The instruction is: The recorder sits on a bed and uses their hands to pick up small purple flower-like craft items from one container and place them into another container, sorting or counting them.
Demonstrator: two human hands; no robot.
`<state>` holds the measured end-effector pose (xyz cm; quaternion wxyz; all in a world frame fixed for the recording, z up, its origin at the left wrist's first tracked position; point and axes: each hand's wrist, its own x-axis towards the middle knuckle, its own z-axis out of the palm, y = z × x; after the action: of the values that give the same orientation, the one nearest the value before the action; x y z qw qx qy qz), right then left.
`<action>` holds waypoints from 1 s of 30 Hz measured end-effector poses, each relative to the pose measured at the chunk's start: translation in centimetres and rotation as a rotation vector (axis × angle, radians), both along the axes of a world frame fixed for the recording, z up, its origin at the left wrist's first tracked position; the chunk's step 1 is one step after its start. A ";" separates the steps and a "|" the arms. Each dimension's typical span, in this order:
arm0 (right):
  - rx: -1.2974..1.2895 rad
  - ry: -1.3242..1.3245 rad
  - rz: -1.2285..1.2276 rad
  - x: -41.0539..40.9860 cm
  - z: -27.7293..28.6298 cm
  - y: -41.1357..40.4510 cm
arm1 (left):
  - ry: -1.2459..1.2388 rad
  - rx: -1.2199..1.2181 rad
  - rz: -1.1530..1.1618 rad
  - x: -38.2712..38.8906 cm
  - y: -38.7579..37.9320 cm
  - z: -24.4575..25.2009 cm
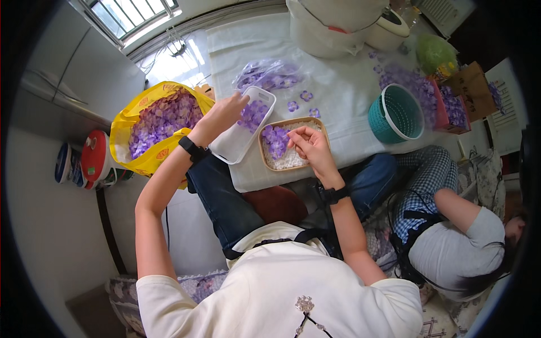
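Note:
My left hand (232,107) is over the left rim of a long white plastic tray (228,145) that has purple artificial petals (253,115) at its far end; whether its fingers hold anything is hidden. Above a tan-rimmed rectangular box (291,166) of small white pieces is my right hand (310,148), thumb and fingertips pinched together. Those fingertips touch or nearly touch a cluster of purple flowers (275,141) lying in the box's left part; I cannot tell whether they grip one. Several loose purple flowers (306,95) lie on the cloth beyond the box.
A yellow bag (162,155) full of purple petals stands left of the table. Behind the tray lies a clear plastic bag (270,74) of flowers. A teal basket (396,114), a white bucket (329,38) and a pink box (452,110) stand rightward. Another person (452,249) sits at right.

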<state>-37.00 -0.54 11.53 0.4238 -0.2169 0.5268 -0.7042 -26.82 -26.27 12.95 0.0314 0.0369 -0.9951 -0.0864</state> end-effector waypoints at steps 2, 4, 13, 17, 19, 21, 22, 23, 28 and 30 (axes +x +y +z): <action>0.019 0.036 -0.002 0.2 0.1 -0.1 | 0.066 -0.007 -0.005 0.0 -0.1 -1.0; 0.012 0.040 -0.003 0.1 -0.1 -0.1 | 0.060 0.032 0.010 -0.4 -0.3 -0.9; -0.002 0.033 -0.003 0.0 -0.3 -0.2 | 0.076 0.221 -0.016 -0.9 -1.5 -1.0; 0.002 0.044 0.000 -0.1 -0.3 -0.1 | -0.136 0.290 0.063 -1.5 -1.4 0.8; -0.006 0.043 0.012 0.0 0.0 -0.1 | -0.157 0.251 0.096 -1.6 -1.8 0.6; -0.013 0.043 0.022 0.0 0.1 -0.1 | -0.179 0.212 0.126 -1.5 -1.9 0.2; -0.012 0.041 0.024 0.0 0.0 -0.1 | -0.100 0.192 0.103 -1.3 -1.9 -0.1; -0.011 0.040 0.028 0.0 -0.1 -0.1 | -0.021 0.171 0.080 -1.1 -2.0 -0.3; -0.022 0.039 0.012 0.1 0.1 0.2 | 0.331 0.265 0.103 0.2 0.1 2.1; -0.034 0.049 0.019 0.2 0.0 0.2 | 0.345 0.300 0.149 0.8 1.5 3.8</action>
<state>-36.81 -0.39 11.57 0.4137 -0.2461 0.5229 -0.7034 -25.97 -24.79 16.72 0.2012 0.0993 -0.9456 -0.2356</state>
